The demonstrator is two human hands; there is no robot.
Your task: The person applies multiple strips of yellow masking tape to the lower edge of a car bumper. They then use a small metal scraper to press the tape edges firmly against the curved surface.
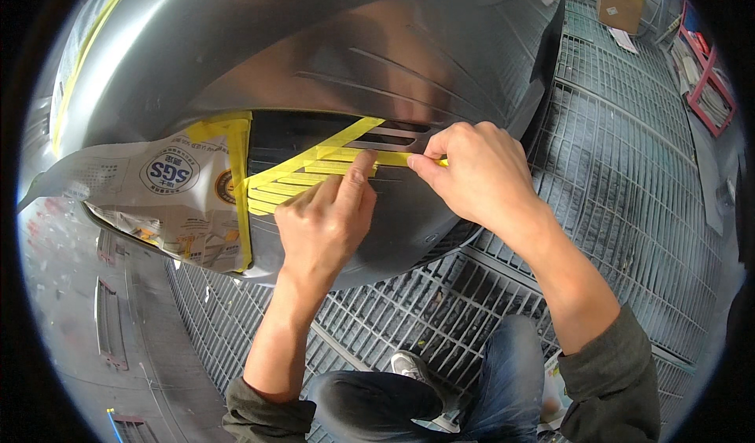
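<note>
A glossy grey car body panel, likely a bumper [259, 57], curves across the front of me. Slanted strips of yellow masking tape [295, 177] lie over its dark slotted grille [283, 132]. My right hand [487, 175] pinches the end of a yellow tape strip [392, 158] between thumb and index finger, drawn out to the right across the slots. With its index finger stretched out, my left hand [326, 219] presses that strip near its middle; its other fingers curl loosely and hold nothing. Left of the grille, a printed masking sheet [177, 195] is taped down along its yellow border.
Metal floor grating [621, 175] runs beneath the panel and off to the right. A cardboard box [620, 2] stands at the far right, near a red-framed rack [710, 97]. My bent knees [507, 372] and a shoe [409, 366] are below the panel's lower edge.
</note>
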